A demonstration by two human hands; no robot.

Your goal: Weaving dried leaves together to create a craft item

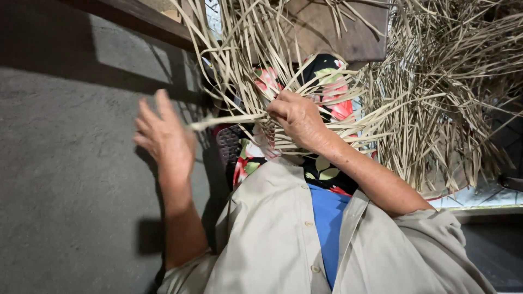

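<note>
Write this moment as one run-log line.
left hand: open, beside one strip | right hand: gripping dried leaf strips | loose strip pile at right | grey floor

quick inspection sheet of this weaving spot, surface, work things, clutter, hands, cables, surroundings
surface: grey concrete floor, partly in shadow
job's things: pale dried leaf strips partly interlaced over a flowered cloth; one loose strip runs between the hands
clutter: big heap of loose dried strips beside the work
grippers: left hand open, blurred, fingers spread, next to the loose strip's end; right hand closed, pinching strips
cables: nothing seen
surroundings: dark wooden beam, beige shirt over blue top
</note>
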